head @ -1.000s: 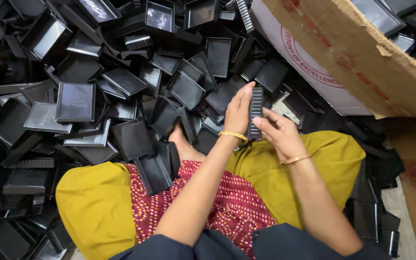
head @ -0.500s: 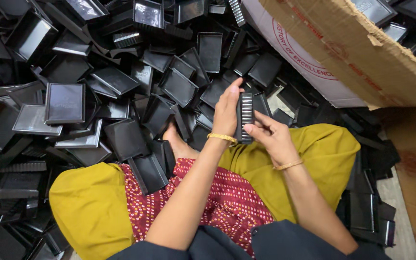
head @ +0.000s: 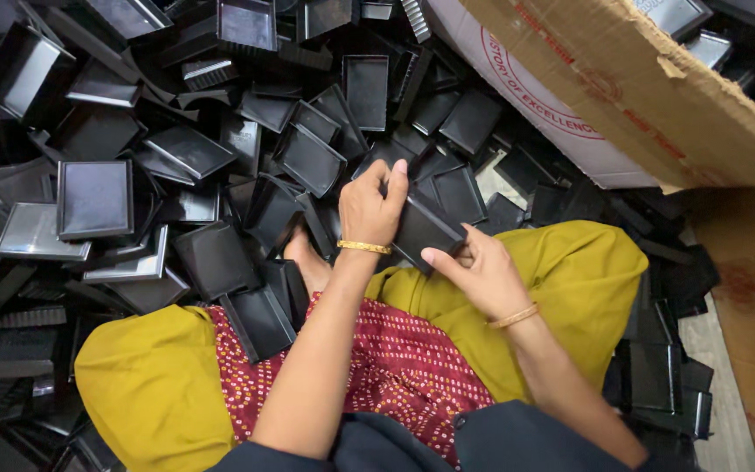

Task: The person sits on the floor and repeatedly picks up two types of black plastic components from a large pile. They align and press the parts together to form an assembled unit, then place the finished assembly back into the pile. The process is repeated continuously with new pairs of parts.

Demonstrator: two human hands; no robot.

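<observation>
Black tray (head: 425, 229) sat between both hands; left hand (head: 370, 208) curled over its top edge; right hand (head: 481, 273) gripped its lower side.

Two hands are seen: the left hand (head: 369, 208) and the right hand (head: 481, 273), and one black plastic tray (head: 425, 229) is held between them. Two gold bangles (head: 363, 247) are worn, one on each wrist. One bare foot (head: 306, 260) is shown. One cardboard box (head: 657, 87) is counted. The loose black trays (head: 93, 199) heaped around are too many to be counted exactly, several dozen at least.
</observation>
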